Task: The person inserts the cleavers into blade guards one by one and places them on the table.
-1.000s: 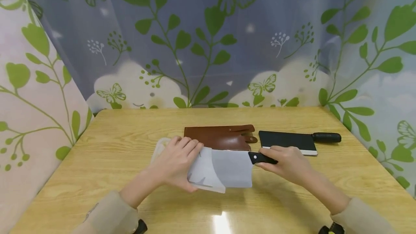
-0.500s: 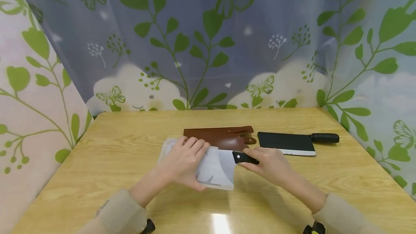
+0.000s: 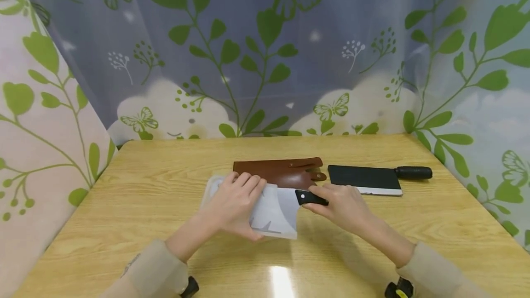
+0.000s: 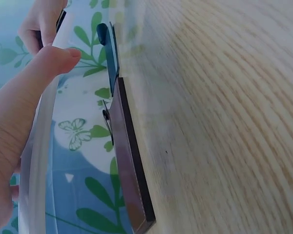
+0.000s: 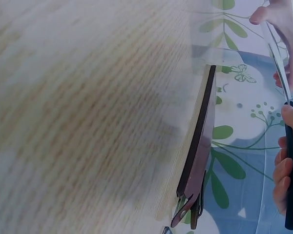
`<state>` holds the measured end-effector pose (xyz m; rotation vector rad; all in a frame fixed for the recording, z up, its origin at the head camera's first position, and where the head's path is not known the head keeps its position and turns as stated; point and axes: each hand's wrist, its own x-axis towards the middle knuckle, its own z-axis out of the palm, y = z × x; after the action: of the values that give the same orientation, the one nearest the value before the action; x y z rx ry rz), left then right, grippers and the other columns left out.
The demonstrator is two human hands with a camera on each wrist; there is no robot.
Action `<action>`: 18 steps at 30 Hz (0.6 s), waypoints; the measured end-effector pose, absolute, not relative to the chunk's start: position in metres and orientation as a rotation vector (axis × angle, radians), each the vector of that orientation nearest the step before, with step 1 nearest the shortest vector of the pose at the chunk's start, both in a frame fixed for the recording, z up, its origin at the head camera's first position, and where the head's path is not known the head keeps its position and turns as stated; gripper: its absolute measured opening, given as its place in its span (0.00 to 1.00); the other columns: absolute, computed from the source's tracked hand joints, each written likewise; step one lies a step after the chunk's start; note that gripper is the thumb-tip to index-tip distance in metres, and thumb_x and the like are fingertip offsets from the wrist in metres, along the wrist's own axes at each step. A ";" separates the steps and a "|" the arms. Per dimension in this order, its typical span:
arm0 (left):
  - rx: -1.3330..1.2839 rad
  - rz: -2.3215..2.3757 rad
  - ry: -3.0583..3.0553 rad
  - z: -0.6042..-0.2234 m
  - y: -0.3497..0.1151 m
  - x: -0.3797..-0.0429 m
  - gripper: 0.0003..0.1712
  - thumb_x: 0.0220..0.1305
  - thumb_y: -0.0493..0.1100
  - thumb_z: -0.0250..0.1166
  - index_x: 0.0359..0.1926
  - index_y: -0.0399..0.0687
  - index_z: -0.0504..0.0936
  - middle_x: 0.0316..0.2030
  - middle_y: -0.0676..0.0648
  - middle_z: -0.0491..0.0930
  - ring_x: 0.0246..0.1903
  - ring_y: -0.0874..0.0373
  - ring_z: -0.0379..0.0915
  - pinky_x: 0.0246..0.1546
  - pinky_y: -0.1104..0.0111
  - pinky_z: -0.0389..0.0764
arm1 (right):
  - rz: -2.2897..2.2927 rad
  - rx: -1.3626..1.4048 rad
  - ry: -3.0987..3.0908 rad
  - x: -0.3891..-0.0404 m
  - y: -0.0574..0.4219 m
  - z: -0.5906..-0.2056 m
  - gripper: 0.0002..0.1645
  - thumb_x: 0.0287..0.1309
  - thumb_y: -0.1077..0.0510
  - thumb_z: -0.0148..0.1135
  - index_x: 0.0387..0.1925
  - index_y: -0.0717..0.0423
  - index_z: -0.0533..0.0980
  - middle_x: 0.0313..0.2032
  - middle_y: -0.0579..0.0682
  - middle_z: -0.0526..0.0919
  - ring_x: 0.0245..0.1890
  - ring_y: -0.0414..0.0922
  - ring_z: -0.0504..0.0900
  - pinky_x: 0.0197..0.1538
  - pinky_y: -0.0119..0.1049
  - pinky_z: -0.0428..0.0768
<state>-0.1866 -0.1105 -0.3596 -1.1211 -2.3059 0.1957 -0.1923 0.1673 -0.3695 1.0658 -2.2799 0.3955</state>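
Head view, with both wrist views. A person seated at a wooden table point(image 3: 124, 206) works a cleaver point(image 3: 285, 206) into a translucent plastic sheath point(image 3: 271, 217).

Left hand point(image 3: 236, 203): fingers curled over the top face of the sheath and thumb beneath its near edge, so the sleeve is pinched between them and cannot slide away from the entering blade. In the left wrist view the thumb point(image 4: 49, 61) lies along the sheath's pale rim point(image 4: 36, 161).

Right hand point(image 3: 343, 206): closed around the cleaver's black handle point(image 3: 310, 197), which points right; only a short end with a pale rivet shows beyond the fingers. The right wrist view shows fingers point(image 5: 283, 175) wrapped about the dark handle point(image 5: 291, 185), with the blade edge-on. Gripping at the handle keeps the fingers away from the cutting edge.

The cleaver lies near the middle of the table. Most of the blade appears to be inside the sheath, its grey outline visible through the plastic; whether it is fully seated cannot be told.

Just behind the hands lies a brown leather sheath point(image 3: 279, 173), flat, its strap end to the right. To its right, apart from it, lies a second cleaver with a black blade point(image 3: 364, 178) and black handle, untouched. A leaf-printed curtain point(image 3: 265, 49) encloses the table.
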 end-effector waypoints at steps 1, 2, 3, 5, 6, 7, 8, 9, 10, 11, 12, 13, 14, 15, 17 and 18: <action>-1.124 0.192 -2.309 -0.360 -0.110 -0.187 0.61 0.27 0.80 0.59 0.54 0.38 0.72 0.46 0.44 0.75 0.42 0.50 0.68 0.40 0.58 0.70 | 0.393 1.065 -2.287 -0.192 0.167 -0.369 0.26 0.56 0.39 0.57 0.36 0.58 0.83 0.25 0.50 0.83 0.13 0.37 0.73 0.13 0.21 0.56; -1.124 0.192 -2.311 -0.360 -0.110 -0.187 0.61 0.27 0.80 0.60 0.54 0.38 0.72 0.46 0.44 0.75 0.42 0.50 0.68 0.40 0.57 0.70 | 0.394 1.064 -2.298 -0.192 0.168 -0.370 0.25 0.56 0.40 0.58 0.36 0.58 0.83 0.25 0.50 0.83 0.14 0.37 0.74 0.14 0.21 0.58; -1.125 0.189 -2.317 -0.361 -0.109 -0.187 0.61 0.26 0.80 0.60 0.54 0.38 0.72 0.46 0.44 0.75 0.42 0.50 0.68 0.40 0.57 0.70 | 0.392 1.062 -2.311 -0.191 0.168 -0.370 0.24 0.55 0.41 0.60 0.37 0.58 0.83 0.25 0.49 0.83 0.14 0.37 0.74 0.14 0.21 0.58; -1.126 0.188 -2.322 -0.361 -0.109 -0.187 0.61 0.26 0.80 0.60 0.54 0.38 0.72 0.46 0.44 0.75 0.42 0.50 0.68 0.40 0.57 0.70 | 0.395 1.062 -2.330 -0.191 0.168 -0.370 0.22 0.53 0.43 0.63 0.37 0.58 0.83 0.25 0.49 0.83 0.15 0.37 0.74 0.15 0.22 0.60; -1.126 0.184 -2.324 -0.362 -0.109 -0.187 0.61 0.26 0.80 0.60 0.54 0.38 0.72 0.46 0.44 0.75 0.42 0.50 0.68 0.40 0.57 0.70 | 0.396 1.062 -2.335 -0.191 0.168 -0.370 0.22 0.52 0.44 0.64 0.37 0.58 0.83 0.25 0.49 0.83 0.15 0.37 0.75 0.15 0.22 0.61; -1.125 0.183 -2.324 -0.362 -0.109 -0.187 0.61 0.26 0.80 0.60 0.54 0.38 0.72 0.46 0.44 0.75 0.42 0.50 0.68 0.40 0.57 0.70 | 0.397 1.062 -2.337 -0.191 0.168 -0.370 0.22 0.51 0.44 0.65 0.37 0.58 0.83 0.26 0.50 0.83 0.15 0.38 0.76 0.15 0.22 0.62; -1.125 0.177 -2.323 -0.362 -0.109 -0.187 0.61 0.26 0.80 0.60 0.54 0.38 0.72 0.46 0.44 0.75 0.42 0.50 0.68 0.40 0.57 0.70 | 0.399 1.062 -2.340 -0.191 0.168 -0.370 0.21 0.50 0.45 0.65 0.37 0.58 0.83 0.26 0.50 0.83 0.16 0.38 0.76 0.15 0.22 0.63; -1.124 0.172 -2.322 -0.362 -0.109 -0.187 0.61 0.26 0.79 0.60 0.54 0.38 0.72 0.46 0.44 0.75 0.42 0.50 0.68 0.40 0.57 0.70 | 0.395 1.064 -2.338 -0.191 0.168 -0.369 0.21 0.50 0.45 0.65 0.37 0.59 0.83 0.26 0.50 0.83 0.16 0.38 0.77 0.16 0.22 0.64; -1.124 0.168 -2.317 -0.363 -0.109 -0.187 0.61 0.26 0.80 0.60 0.54 0.38 0.72 0.45 0.44 0.75 0.41 0.50 0.68 0.40 0.57 0.70 | 0.394 1.067 -2.332 -0.191 0.169 -0.369 0.21 0.50 0.45 0.65 0.37 0.59 0.83 0.26 0.50 0.84 0.17 0.39 0.78 0.16 0.23 0.65; -1.124 0.164 -2.313 -0.363 -0.108 -0.187 0.60 0.26 0.80 0.60 0.54 0.38 0.72 0.45 0.44 0.75 0.41 0.50 0.68 0.40 0.57 0.70 | 0.391 1.066 -2.330 -0.191 0.169 -0.369 0.22 0.50 0.45 0.65 0.37 0.59 0.83 0.26 0.50 0.84 0.17 0.40 0.78 0.16 0.23 0.65; -1.123 0.159 -2.311 -0.363 -0.108 -0.188 0.60 0.26 0.80 0.60 0.54 0.38 0.72 0.45 0.44 0.75 0.41 0.51 0.68 0.40 0.57 0.70 | 0.392 1.067 -2.328 -0.192 0.169 -0.368 0.21 0.50 0.45 0.65 0.37 0.59 0.83 0.26 0.51 0.84 0.17 0.40 0.79 0.16 0.23 0.65; -1.123 0.154 -2.310 -0.363 -0.108 -0.188 0.60 0.26 0.80 0.60 0.54 0.39 0.71 0.45 0.45 0.74 0.41 0.51 0.68 0.40 0.57 0.70 | 0.392 1.067 -2.328 -0.192 0.170 -0.368 0.21 0.49 0.45 0.66 0.36 0.59 0.83 0.26 0.51 0.84 0.18 0.40 0.79 0.16 0.23 0.65; -1.123 0.148 -2.311 -0.363 -0.107 -0.188 0.60 0.26 0.80 0.60 0.54 0.39 0.71 0.45 0.45 0.74 0.41 0.51 0.68 0.39 0.57 0.69 | 0.395 1.067 -2.334 -0.192 0.170 -0.368 0.21 0.49 0.46 0.67 0.36 0.59 0.83 0.26 0.51 0.84 0.18 0.40 0.79 0.16 0.23 0.65; -1.124 0.146 -2.314 -0.363 -0.107 -0.188 0.60 0.25 0.80 0.60 0.54 0.39 0.71 0.45 0.45 0.74 0.41 0.51 0.67 0.39 0.57 0.69 | 0.397 1.067 -2.340 -0.192 0.171 -0.367 0.21 0.48 0.47 0.67 0.37 0.59 0.83 0.27 0.51 0.84 0.18 0.40 0.79 0.16 0.23 0.66; -1.125 0.140 -2.321 -0.362 -0.107 -0.188 0.60 0.25 0.79 0.60 0.54 0.39 0.71 0.46 0.45 0.74 0.41 0.51 0.67 0.39 0.58 0.69 | 0.404 1.065 -2.356 -0.191 0.171 -0.367 0.20 0.47 0.48 0.68 0.37 0.60 0.82 0.27 0.51 0.84 0.19 0.40 0.79 0.17 0.24 0.67; -1.127 0.136 -2.326 -0.362 -0.107 -0.188 0.60 0.25 0.79 0.61 0.54 0.39 0.71 0.46 0.45 0.74 0.41 0.51 0.67 0.39 0.58 0.69 | 0.410 1.065 -2.360 -0.191 0.172 -0.367 0.20 0.47 0.49 0.68 0.37 0.60 0.82 0.28 0.51 0.84 0.20 0.41 0.80 0.18 0.25 0.70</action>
<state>-0.1880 -0.1065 -0.3621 -1.1270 -2.3255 0.1358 -0.1908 0.1719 -0.3674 1.0653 -2.3605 0.4097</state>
